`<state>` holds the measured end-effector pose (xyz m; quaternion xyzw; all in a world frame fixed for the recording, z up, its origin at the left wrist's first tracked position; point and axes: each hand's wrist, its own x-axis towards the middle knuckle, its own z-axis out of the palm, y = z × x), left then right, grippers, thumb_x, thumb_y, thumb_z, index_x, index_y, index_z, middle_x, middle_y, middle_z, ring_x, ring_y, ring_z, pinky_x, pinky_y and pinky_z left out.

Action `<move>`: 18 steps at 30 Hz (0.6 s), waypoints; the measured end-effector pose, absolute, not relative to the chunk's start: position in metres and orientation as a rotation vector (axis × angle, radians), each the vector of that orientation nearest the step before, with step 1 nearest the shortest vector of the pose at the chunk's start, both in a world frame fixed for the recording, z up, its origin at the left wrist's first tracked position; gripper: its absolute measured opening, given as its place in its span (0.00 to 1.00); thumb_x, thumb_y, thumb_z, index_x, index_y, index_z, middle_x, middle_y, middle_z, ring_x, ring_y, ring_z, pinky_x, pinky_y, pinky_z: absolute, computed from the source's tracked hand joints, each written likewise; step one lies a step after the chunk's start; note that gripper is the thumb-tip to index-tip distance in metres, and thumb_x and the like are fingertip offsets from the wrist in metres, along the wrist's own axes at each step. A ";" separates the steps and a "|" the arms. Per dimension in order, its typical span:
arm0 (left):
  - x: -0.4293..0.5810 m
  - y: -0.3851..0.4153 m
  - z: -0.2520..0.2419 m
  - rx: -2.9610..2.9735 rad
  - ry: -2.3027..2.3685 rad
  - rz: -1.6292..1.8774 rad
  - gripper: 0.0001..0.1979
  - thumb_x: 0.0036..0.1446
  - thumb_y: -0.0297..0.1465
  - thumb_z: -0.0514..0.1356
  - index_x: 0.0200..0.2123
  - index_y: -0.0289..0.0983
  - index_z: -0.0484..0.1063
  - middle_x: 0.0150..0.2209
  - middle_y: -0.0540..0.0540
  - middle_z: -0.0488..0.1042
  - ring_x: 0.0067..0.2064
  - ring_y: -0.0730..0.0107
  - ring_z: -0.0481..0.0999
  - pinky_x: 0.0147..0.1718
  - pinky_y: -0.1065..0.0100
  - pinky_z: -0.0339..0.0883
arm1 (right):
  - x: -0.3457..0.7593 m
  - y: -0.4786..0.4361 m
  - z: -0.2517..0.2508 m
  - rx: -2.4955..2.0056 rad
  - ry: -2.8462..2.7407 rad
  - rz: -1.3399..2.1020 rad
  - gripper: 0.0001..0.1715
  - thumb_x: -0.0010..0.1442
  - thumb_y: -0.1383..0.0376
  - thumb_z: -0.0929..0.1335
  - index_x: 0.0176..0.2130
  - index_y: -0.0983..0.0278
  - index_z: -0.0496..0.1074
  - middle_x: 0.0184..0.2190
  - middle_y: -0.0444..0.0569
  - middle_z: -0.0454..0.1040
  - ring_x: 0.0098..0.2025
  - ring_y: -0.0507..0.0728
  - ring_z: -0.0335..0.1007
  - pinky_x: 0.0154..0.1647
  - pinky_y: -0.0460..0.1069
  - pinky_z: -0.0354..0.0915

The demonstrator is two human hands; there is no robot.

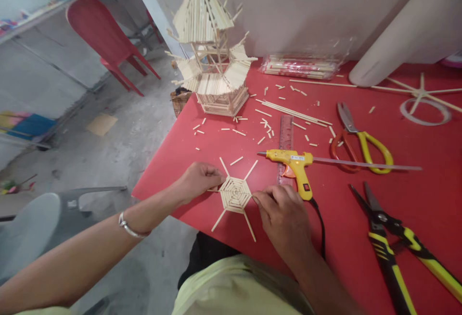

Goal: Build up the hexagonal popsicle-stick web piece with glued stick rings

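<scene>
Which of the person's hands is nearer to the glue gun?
Right. The right hand is close beside the glue gun; the left hand is farther, at the left edge of the stick web.

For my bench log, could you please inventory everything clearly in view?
Table: 1, red, centre
Web: 1, pale, front centre
Tower: 1, pale, back left
Stick pack: 1, pale, back centre
Ruler: 1, clear, under glue gun
Glue gun: 1, yellow, right of web
Glue stick: 1, translucent, in gun
Long sticks: several, pale, behind ruler
Stick bits: many, pale, table centre
Star frame: 1, pale, back right
Ring: 1, whitish, by star frame
Pipe: 1, white, back right
Scissors: 1, red and yellow, right
Snips: 1, black and yellow, right
Chairs: at least 2, red and grey, left
Sheet: 1, tan, left
Bracelet: 1, silver, left wrist
Shirt: 1, lime, bottom
Left hand: 1, bare, at web
Right hand: 1, bare, at web
</scene>
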<state>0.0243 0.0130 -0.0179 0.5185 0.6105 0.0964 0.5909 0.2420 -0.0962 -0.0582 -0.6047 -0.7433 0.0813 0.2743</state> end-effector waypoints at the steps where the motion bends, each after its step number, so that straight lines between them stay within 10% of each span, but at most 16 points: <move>1: 0.025 0.013 -0.018 1.210 1.421 0.221 0.13 0.44 0.37 0.66 0.25 0.31 0.76 0.19 0.50 0.70 0.23 0.75 0.66 0.27 0.70 0.61 | 0.242 -0.096 -0.058 -1.626 -1.998 0.219 0.08 0.63 0.70 0.68 0.40 0.60 0.77 0.33 0.48 0.72 0.38 0.57 0.61 0.42 0.52 0.57; 12: 0.018 0.015 -0.020 1.323 1.475 0.192 0.14 0.50 0.39 0.64 0.28 0.32 0.77 0.19 0.51 0.69 0.19 0.78 0.60 0.20 0.72 0.53 | 0.241 -0.097 -0.060 -1.629 -1.971 0.231 0.09 0.64 0.70 0.67 0.40 0.59 0.78 0.34 0.47 0.73 0.39 0.56 0.62 0.43 0.51 0.57; 18: -0.006 0.000 -0.016 1.947 1.380 0.319 0.09 0.55 0.36 0.62 0.32 0.37 0.78 0.32 0.47 0.78 0.33 0.71 0.74 0.33 0.71 0.65 | 0.241 -0.096 -0.065 -1.589 -1.980 0.154 0.10 0.64 0.69 0.67 0.38 0.58 0.78 0.31 0.47 0.71 0.37 0.56 0.60 0.40 0.51 0.54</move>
